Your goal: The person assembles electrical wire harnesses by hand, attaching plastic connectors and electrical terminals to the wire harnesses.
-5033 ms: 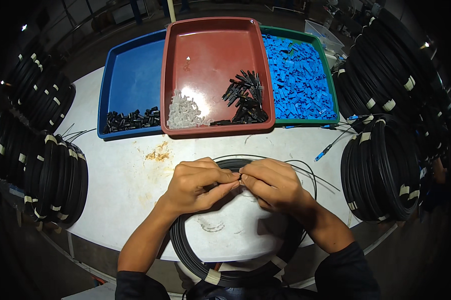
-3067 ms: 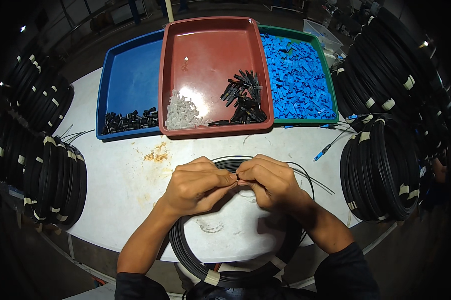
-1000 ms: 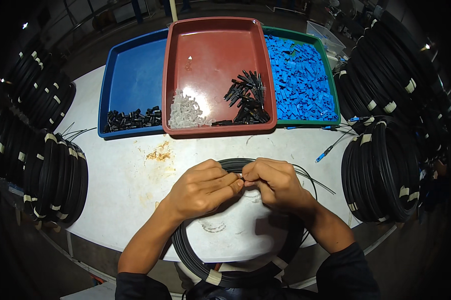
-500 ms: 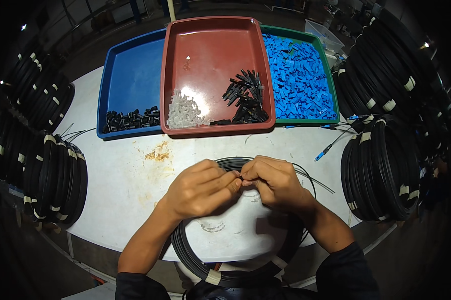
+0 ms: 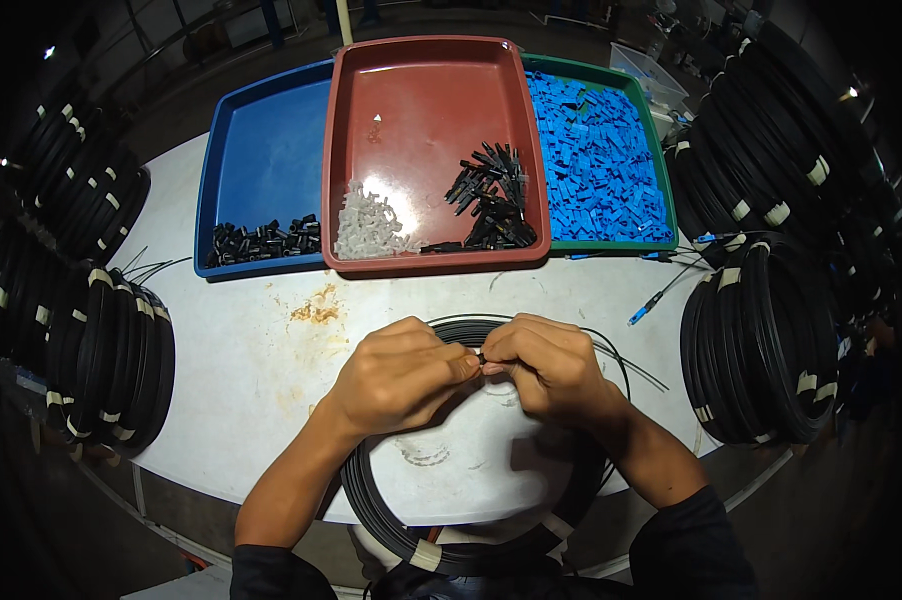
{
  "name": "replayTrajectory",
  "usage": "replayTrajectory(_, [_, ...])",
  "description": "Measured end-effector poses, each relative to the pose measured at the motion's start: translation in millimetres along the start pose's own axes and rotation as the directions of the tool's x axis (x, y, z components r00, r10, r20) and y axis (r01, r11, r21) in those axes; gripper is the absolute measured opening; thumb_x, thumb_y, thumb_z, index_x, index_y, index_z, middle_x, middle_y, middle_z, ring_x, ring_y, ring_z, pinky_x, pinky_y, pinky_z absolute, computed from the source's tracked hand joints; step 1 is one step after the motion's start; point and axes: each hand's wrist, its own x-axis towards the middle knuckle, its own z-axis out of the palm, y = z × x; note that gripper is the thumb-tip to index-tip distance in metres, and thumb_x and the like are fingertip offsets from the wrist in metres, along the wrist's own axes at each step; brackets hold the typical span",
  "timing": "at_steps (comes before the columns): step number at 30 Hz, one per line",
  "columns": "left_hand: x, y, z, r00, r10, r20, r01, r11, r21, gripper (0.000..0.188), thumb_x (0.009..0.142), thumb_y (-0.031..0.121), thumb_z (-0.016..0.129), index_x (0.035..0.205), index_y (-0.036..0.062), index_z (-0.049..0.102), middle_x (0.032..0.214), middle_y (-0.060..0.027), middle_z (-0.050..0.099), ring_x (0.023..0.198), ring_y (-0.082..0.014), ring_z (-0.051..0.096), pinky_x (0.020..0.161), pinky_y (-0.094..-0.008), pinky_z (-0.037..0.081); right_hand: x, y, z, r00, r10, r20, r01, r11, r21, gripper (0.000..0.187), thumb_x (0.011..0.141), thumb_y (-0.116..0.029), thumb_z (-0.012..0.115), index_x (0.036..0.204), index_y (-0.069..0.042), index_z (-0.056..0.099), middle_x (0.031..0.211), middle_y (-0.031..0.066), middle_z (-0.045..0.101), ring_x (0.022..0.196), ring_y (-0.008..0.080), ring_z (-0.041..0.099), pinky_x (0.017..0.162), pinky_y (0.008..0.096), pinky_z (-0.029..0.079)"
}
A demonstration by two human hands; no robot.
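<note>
My left hand (image 5: 399,375) and my right hand (image 5: 553,365) meet fingertip to fingertip above the far part of a coil of black cable (image 5: 381,512). Both are closed in a pinch on a small black part (image 5: 482,358); the fingers cover most of it, so its exact kind does not show. The coil lies partly on the white table and hangs over its near edge toward me, bound with pale tape (image 5: 426,555). Loose cable ends (image 5: 631,367) stick out to the right of my right hand.
Behind my hands stand a blue tray (image 5: 261,150) with black caps, a red tray (image 5: 421,100) with whitish clips and black connector parts, and a green tray (image 5: 671,215) full of blue pieces. Cable coils flank the table (image 5: 231,400) at left (image 5: 111,360) and right (image 5: 761,340).
The fingertips have shifted slightly, and the small black part between them shows more now. Both hands otherwise stay in place over the coil.
</note>
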Motion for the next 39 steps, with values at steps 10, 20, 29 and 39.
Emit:
replayTrajectory(10, [-2.6, -0.9, 4.5, 0.999, -0.043, 0.013, 0.043, 0.998, -0.043, 0.015, 0.073, 0.001, 0.086, 0.08, 0.0001, 0.073, 0.086, -0.0101, 0.076, 0.065, -0.0205, 0.069, 0.063, -0.0316, 0.056, -0.9, 1.0, -4.2, 0.997, -0.058, 0.048, 0.063, 0.993, -0.099, 0.018, 0.066, 0.017, 0.064, 0.08, 0.005, 0.062, 0.086, 0.0168, 0.069, 0.069, 0.0287, 0.069, 0.062, 0.0352, 0.057])
replayTrajectory(20, [-3.1, 3.6, 1.5, 0.935, -0.355, -0.014, 0.335, 0.894, -0.298, 0.012, 0.074, -0.004, 0.084, 0.08, -0.0015, 0.074, 0.079, -0.0137, 0.076, 0.069, -0.0235, 0.073, 0.063, -0.0322, 0.057, 3.0, -1.6, -2.7, 0.982, -0.19, 0.015, 0.189, 0.967, -0.172, 0.021, 0.067, 0.015, 0.062, 0.083, 0.002, 0.058, 0.087, 0.0149, 0.066, 0.071, 0.0285, 0.065, 0.064, 0.0371, 0.055])
replayTrajectory(29, [0.2, -0.6, 2.0, 0.999, 0.037, -0.004, -0.036, 0.998, 0.045, 0.015, 0.073, 0.0, 0.083, 0.084, 0.0011, 0.073, 0.083, -0.011, 0.075, 0.067, -0.0206, 0.068, 0.061, -0.033, 0.054, -3.0, 1.6, -0.6, 0.996, 0.081, 0.046, -0.082, 0.996, 0.029, 0.023, 0.066, 0.02, 0.059, 0.082, 0.004, 0.061, 0.088, 0.0175, 0.069, 0.073, 0.0298, 0.07, 0.065, 0.036, 0.058])
replayTrajectory(39, [-2.3, 6.7, 0.5, 0.828, -0.551, 0.108, 0.549, 0.755, -0.359, 0.013, 0.072, -0.005, 0.084, 0.08, -0.0016, 0.074, 0.079, -0.0145, 0.076, 0.066, -0.0233, 0.073, 0.064, -0.032, 0.058, 3.0, -2.4, -2.0, 0.969, -0.248, 0.012, 0.243, 0.933, -0.264, 0.016, 0.072, 0.013, 0.064, 0.081, 0.002, 0.058, 0.086, 0.0134, 0.067, 0.071, 0.0272, 0.067, 0.064, 0.0356, 0.055])
